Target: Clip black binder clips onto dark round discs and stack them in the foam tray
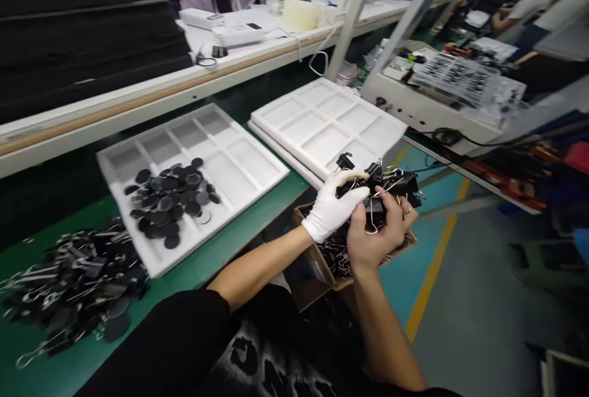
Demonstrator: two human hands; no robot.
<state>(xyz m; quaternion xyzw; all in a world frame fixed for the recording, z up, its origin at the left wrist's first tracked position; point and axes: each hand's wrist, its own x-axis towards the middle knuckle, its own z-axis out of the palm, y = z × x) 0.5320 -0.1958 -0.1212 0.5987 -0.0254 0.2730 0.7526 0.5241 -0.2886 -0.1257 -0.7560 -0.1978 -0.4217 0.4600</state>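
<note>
My left hand [332, 205], in a white glove, curls round a bunch of black binder clips [407, 186] with silver wire handles. My bare right hand [378, 232] grips the same bunch from the right, thumb and fingers closed on the clips and their wires. Both hands are over an open cardboard box [339, 284], in which many more binder clips [338, 254] lie jumbled. How many clips each hand holds is hidden by the fingers and the overlap.
On the green table [221, 234], a white compartment tray [248, 167] holds black discs [170, 197]. A heap of black clips and discs [83, 268] lies to its left. Stacked white trays [322, 124] stand behind my hands. A raised shelf [230, 65] runs along the back.
</note>
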